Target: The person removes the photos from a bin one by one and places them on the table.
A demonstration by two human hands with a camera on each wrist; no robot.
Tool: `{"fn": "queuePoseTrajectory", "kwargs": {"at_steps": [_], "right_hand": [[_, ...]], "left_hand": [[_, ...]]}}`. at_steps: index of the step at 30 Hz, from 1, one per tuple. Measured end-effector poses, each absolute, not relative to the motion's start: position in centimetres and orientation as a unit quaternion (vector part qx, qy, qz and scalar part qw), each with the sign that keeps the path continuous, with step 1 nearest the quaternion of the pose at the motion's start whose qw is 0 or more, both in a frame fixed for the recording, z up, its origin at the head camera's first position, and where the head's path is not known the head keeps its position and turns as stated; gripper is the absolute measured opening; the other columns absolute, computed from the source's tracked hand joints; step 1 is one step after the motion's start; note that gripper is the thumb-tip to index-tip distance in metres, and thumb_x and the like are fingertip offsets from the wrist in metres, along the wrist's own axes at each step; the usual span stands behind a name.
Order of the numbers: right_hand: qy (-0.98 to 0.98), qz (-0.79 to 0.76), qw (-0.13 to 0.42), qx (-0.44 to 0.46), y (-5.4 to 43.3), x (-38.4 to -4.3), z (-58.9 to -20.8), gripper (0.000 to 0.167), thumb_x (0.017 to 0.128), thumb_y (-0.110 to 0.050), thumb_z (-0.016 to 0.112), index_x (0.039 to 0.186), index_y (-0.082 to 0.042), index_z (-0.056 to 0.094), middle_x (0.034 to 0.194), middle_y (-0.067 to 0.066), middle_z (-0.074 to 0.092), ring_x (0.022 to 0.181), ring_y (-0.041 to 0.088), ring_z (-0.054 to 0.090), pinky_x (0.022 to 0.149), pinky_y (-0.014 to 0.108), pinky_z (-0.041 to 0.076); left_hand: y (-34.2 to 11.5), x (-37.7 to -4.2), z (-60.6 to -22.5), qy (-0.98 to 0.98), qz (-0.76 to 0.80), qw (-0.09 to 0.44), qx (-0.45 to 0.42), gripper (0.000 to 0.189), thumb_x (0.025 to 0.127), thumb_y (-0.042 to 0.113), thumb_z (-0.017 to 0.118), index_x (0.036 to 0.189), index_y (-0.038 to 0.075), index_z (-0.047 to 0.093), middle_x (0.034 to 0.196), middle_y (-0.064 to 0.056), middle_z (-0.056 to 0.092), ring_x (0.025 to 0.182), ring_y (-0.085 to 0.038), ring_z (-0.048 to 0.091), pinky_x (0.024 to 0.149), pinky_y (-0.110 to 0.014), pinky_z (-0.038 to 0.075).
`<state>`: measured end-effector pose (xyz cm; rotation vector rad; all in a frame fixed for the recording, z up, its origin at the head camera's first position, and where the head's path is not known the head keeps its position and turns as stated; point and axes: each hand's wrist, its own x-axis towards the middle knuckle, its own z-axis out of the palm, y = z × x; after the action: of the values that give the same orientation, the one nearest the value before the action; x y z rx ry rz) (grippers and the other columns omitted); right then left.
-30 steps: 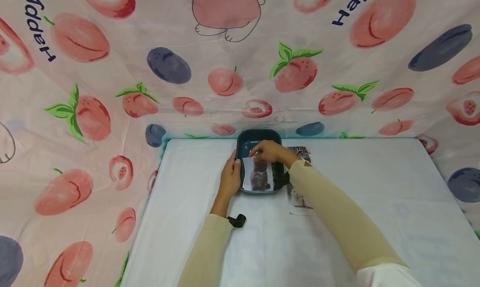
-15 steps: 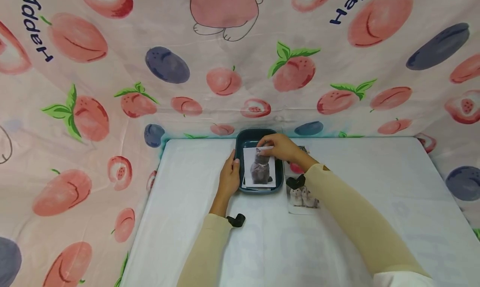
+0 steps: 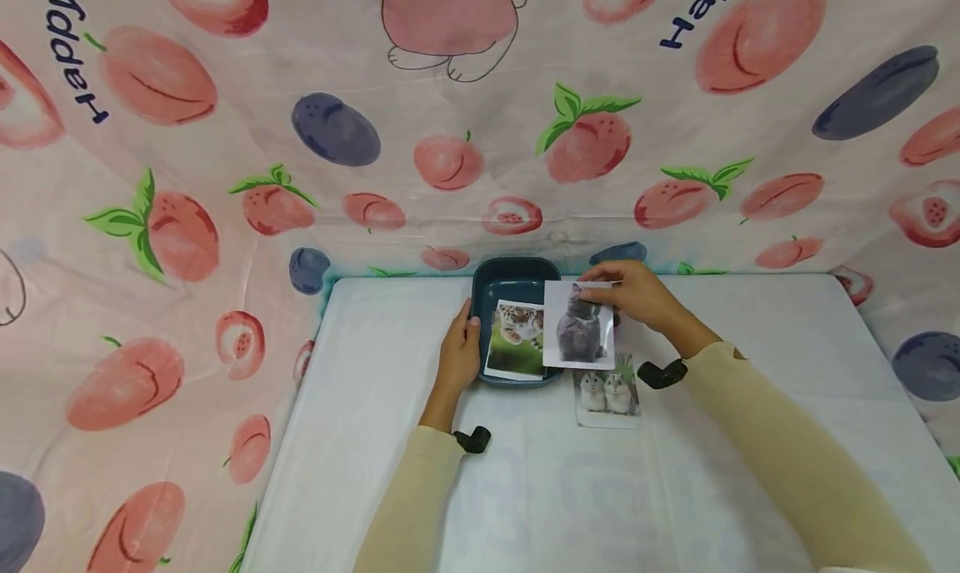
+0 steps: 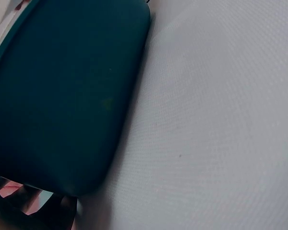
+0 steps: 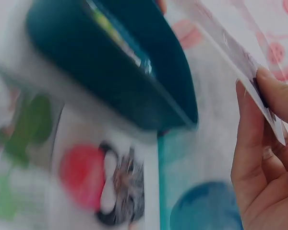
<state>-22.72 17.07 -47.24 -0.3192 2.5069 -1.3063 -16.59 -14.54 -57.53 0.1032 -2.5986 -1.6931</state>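
Note:
A dark teal plastic box (image 3: 517, 269) stands at the table's far edge in the head view. My left hand (image 3: 459, 352) holds it by its left side, the thumb near the rim. In the left wrist view the box's outer wall (image 4: 67, 96) fills the left part, with shadowed fingers at its lower end. My right hand (image 3: 637, 294) pinches a photo card of a grey cat (image 3: 579, 340) between thumb and fingers, raised over the box's right rim. Inside the box lies a photo card of a tiger on grass (image 3: 517, 348), partly overlapped by the cat card.
Right of the box, a photo card of two small furry animals (image 3: 606, 391) lies on the white table (image 3: 540, 490). Behind it, another card with a red round shape (image 5: 81, 175) shows blurred in the right wrist view. A fruit-print cloth (image 3: 450, 107) hangs behind the table.
My right hand has lifted the cat card out of the box and moved it right, uncovering the tiger card. The left hand and the box have stayed put.

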Motion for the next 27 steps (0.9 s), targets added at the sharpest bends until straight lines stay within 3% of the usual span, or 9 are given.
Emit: {"fn": "queuePoseTrajectory", "kwargs": {"at_steps": [7,15,19,23,25,27], "right_hand": [[0.876,-0.448,0.16,-0.086,22.3,-20.3,-48.7,0.047,0.09,-0.048,0.076,0.125,-0.018,0.072,0.14,0.014,0.061,0.088,0.024,0.064,0.074,0.043,0.057],[0.879,-0.441,0.17,-0.063,26.7,-18.0,-50.7,0.047,0.091,-0.047,0.075,0.126,-0.016,0.072,0.134,0.013,0.063,0.08,0.019,0.064,0.069,0.036,0.056],[0.892,-0.412,0.172,-0.067,28.5,-17.3,-51.9,0.048,0.092,-0.048,0.074,0.126,-0.015,0.072,0.135,0.017,0.065,0.099,0.022,0.065,0.074,0.03,0.055],[0.905,-0.386,0.165,-0.066,29.9,-16.7,-53.3,0.047,0.092,-0.046,0.075,0.126,-0.014,0.072,0.133,0.019,0.066,0.121,0.035,0.06,0.091,0.043,0.055],[0.912,-0.373,0.16,-0.067,30.3,-16.5,-54.1,0.046,0.091,-0.045,0.075,0.125,-0.013,0.072,0.13,0.019,0.068,0.124,0.039,0.058,0.096,0.053,0.052],[0.922,-0.35,0.151,-0.069,30.6,-16.4,-54.8,0.044,0.09,-0.045,0.076,0.122,-0.014,0.073,0.124,0.017,0.071,0.118,0.038,0.06,0.096,0.054,0.051]], "left_hand": [[-14.5,-16.6,-57.5,-0.838,-0.544,0.019,0.037,0.055,0.112,0.037,0.038,0.161,0.015,0.033,0.158,-0.014,0.045,0.149,-0.028,0.039,0.123,-0.05,0.03],[-14.5,-16.6,-57.6,-0.838,-0.544,0.014,0.04,0.055,0.112,0.038,0.038,0.162,0.016,0.032,0.159,-0.014,0.044,0.149,-0.028,0.038,0.123,-0.049,0.029],[-14.5,-16.5,-57.6,-0.836,-0.547,0.015,0.038,0.055,0.112,0.037,0.038,0.161,0.016,0.032,0.159,-0.014,0.044,0.149,-0.029,0.039,0.123,-0.05,0.03],[-14.5,-16.5,-57.5,-0.837,-0.545,0.018,0.035,0.054,0.112,0.037,0.038,0.161,0.015,0.033,0.16,-0.014,0.044,0.149,-0.03,0.039,0.122,-0.051,0.03],[-14.5,-16.5,-57.6,-0.839,-0.542,0.019,0.033,0.054,0.112,0.037,0.038,0.161,0.015,0.033,0.16,-0.014,0.043,0.149,-0.03,0.039,0.122,-0.051,0.03],[-14.5,-16.5,-57.6,-0.84,-0.541,0.02,0.034,0.054,0.112,0.037,0.038,0.161,0.015,0.033,0.16,-0.014,0.043,0.149,-0.03,0.039,0.122,-0.051,0.031]]}}
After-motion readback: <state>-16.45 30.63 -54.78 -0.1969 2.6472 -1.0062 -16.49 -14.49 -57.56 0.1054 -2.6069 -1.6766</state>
